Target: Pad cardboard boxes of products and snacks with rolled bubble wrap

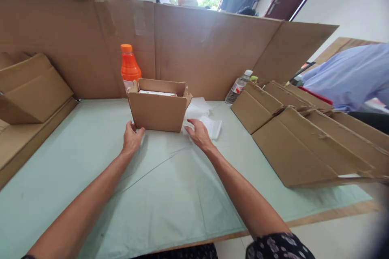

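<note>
In the head view a small open-topped cardboard box (158,112) stands upright on the pale green cloth (164,186). A white flat item (156,93) shows inside it, mostly hidden by the front wall. At the box's lower left corner is my left hand (132,137), fingers apart and curved towards it. My right hand (199,133) lies by the lower right corner, thumb and fingers spread, with a small gap to the box. Neither hand grips anything. Crumpled white translucent wrapping (211,126) lies just behind and beside my right hand.
An orange bottle (130,66) stands behind the box. A clear water bottle (238,88) leans at the right, near several cardboard boxes (316,145). More cardboard (33,89) sits at the left. A tall cardboard screen (209,48) borders the back. Other people are beyond it and at the right.
</note>
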`<state>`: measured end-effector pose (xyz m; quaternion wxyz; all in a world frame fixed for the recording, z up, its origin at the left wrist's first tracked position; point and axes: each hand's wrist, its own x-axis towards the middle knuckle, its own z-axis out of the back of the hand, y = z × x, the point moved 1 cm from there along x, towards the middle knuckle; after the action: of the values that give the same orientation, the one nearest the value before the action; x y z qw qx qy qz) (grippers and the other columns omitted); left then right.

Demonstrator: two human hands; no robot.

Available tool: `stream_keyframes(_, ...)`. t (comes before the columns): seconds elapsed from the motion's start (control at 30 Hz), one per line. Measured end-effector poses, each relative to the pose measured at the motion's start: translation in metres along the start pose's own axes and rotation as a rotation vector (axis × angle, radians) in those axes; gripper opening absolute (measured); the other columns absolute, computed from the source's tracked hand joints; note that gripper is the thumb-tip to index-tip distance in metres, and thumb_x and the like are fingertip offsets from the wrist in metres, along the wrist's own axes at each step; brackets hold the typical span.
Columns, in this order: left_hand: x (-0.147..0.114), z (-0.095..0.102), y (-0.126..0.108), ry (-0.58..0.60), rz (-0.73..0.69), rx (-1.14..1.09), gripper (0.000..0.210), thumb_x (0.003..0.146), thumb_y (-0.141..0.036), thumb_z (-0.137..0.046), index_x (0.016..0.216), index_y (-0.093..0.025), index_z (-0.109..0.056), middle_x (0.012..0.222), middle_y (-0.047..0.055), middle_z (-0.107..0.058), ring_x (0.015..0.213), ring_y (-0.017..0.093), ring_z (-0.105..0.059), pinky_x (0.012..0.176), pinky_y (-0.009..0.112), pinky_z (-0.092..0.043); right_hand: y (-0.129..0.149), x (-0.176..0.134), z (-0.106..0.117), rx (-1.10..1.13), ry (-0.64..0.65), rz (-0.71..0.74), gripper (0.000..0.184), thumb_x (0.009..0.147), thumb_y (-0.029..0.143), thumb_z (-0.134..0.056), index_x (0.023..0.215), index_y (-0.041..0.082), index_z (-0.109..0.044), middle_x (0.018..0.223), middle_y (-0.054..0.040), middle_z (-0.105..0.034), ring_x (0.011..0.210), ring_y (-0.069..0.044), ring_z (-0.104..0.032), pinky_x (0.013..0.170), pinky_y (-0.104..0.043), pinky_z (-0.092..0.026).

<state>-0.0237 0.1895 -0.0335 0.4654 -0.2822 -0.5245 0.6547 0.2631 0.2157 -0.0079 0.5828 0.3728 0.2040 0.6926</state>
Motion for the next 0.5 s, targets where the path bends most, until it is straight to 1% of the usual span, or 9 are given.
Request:
stream_keyframes(0.07,-0.037,0.005,0.003,0.022,-0.014,-0.010,0.069,0.083,-0.027,-0.067,0.145,-0.017,-0.040,0.141,0.019,-0.055,0.131,0.029,-0.056,0.111,0.049,-0.045,-0.012,-0.010,0.016,-0.055,-0.046,-0.002,0.038,0.077,0.026,-0.070,0.114,0.018,-0.067,0.135,-0.0155,-0.064,0.130,-0.032,-0.051,0.115,-0.052,-0.033)
stream_keyframes(0.13,-0.082,0.011,0.003,0.069,-0.035,-0.008,0.074,0.080,-0.029,-0.067,0.148,-0.020,-0.038,0.148,0.019,-0.051,0.137,0.032,-0.052,0.113,0.051,-0.043,-0.025,-0.016,0.031,-0.083,-0.093,-0.031,0.036,0.073,0.025,-0.073,0.107,0.017,-0.067,0.135,-0.0184,-0.062,0.129,-0.035,-0.050,0.115,-0.054,-0.031)
stream_keyframes(0.2,-0.122,0.018,0.000,0.132,-0.049,-0.002,0.072,0.077,-0.030,-0.069,0.144,-0.020,-0.045,0.147,0.018,-0.052,0.137,0.034,-0.051,0.115,0.054,-0.041,-0.037,-0.019,0.045,-0.082,-0.137,-0.075,0.022,0.075,0.026,-0.070,0.095,0.017,-0.068,0.126,-0.0190,-0.067,0.123,-0.035,-0.053,0.112,-0.053,-0.033)
stream_keyframes(0.27,-0.150,0.023,-0.005,0.191,-0.058,-0.008,0.063,0.073,-0.029,-0.071,0.134,-0.020,-0.057,0.142,0.017,-0.057,0.136,0.035,-0.052,0.117,0.054,-0.038,-0.043,-0.022,0.059,-0.054,-0.183,-0.115,0.010,0.079,0.028,-0.063,0.084,0.019,-0.066,0.110,-0.0164,-0.072,0.113,-0.032,-0.058,0.108,-0.050,-0.037)
stream_keyframes(0.33,-0.164,0.028,-0.012,0.227,-0.054,-0.034,0.054,0.070,-0.028,-0.071,0.123,-0.020,-0.065,0.137,0.015,-0.061,0.135,0.034,-0.052,0.120,0.054,-0.035,-0.041,-0.032,0.071,-0.007,-0.236,-0.141,0.014,0.082,0.031,-0.057,0.081,0.020,-0.065,0.096,-0.0128,-0.072,0.101,-0.030,-0.061,0.102,-0.047,-0.042)
stream_keyframes(0.4,-0.167,0.030,-0.018,0.242,-0.019,-0.075,0.048,0.069,-0.030,-0.071,0.115,-0.020,-0.067,0.134,0.014,-0.063,0.133,0.034,-0.054,0.120,0.054,-0.035,-0.030,-0.054,0.078,0.059,-0.277,-0.150,0.022,0.085,0.037,-0.052,0.083,0.019,-0.064,0.088,-0.0096,-0.070,0.090,-0.027,-0.062,0.092,-0.044,-0.048)
stream_keyframes(0.47,-0.168,0.030,-0.024,0.252,0.048,-0.128,0.047,0.069,-0.033,-0.072,0.113,-0.019,-0.066,0.132,0.015,-0.063,0.130,0.034,-0.056,0.119,0.056,-0.036,-0.010,-0.086,0.077,0.145,-0.281,-0.138,0.028,0.087,0.043,-0.050,0.088,0.019,-0.064,0.084,-0.0070,-0.069,0.082,-0.024,-0.062,0.082,-0.040,-0.051)
stream_keyframes(0.5,-0.168,0.028,-0.027,0.263,0.090,-0.161,0.049,0.070,-0.035,-0.073,0.115,-0.018,-0.065,0.131,0.016,-0.063,0.128,0.034,-0.057,0.117,0.056,-0.038,0.003,-0.105,0.073,0.192,-0.265,-0.127,0.029,0.087,0.044,-0.050,0.090,0.019,-0.063,0.084,-0.0060,-0.068,0.080,-0.023,-0.063,0.078,-0.037,-0.052)
